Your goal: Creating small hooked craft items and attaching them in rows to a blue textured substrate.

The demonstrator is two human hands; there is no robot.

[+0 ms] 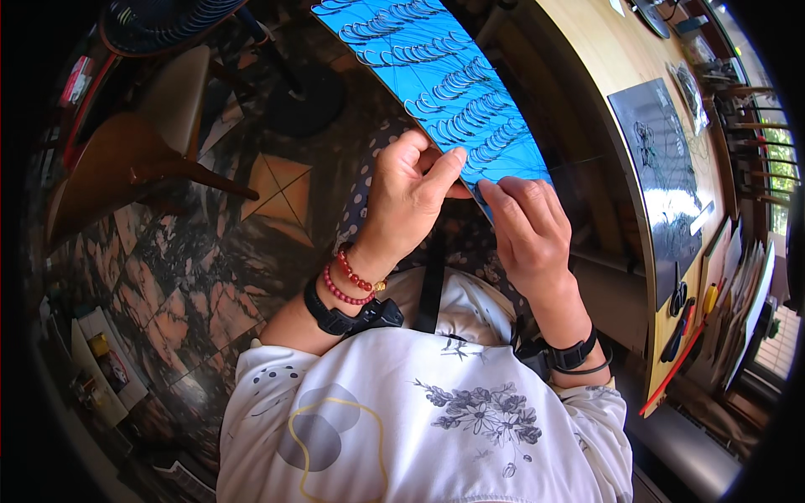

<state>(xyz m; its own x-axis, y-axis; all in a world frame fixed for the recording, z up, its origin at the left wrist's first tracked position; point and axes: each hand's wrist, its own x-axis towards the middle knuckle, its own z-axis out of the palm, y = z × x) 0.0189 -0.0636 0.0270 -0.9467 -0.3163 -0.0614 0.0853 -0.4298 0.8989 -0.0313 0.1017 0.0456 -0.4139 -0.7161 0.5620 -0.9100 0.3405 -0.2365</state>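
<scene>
A long blue card (436, 75) lined with rows of thin metal wire hooks (470, 117) runs from the top centre of the frame down to the middle. Both hands pinch its lower end: the left hand (408, 197) with thumb and fingers closed on the edge, the right hand (527, 226) gripping just beside it. A wooden table (604, 59) curves along the right

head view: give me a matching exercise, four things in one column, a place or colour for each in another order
1 blue board
2 bead bracelet
3 scissors
4 wooden chair

a red, on the left wrist
b on the table at the right
c on the tiled floor at the left
d pinched at its near end by left hand and right hand

Pairs: 1-d, 2-a, 3-b, 4-c
</scene>
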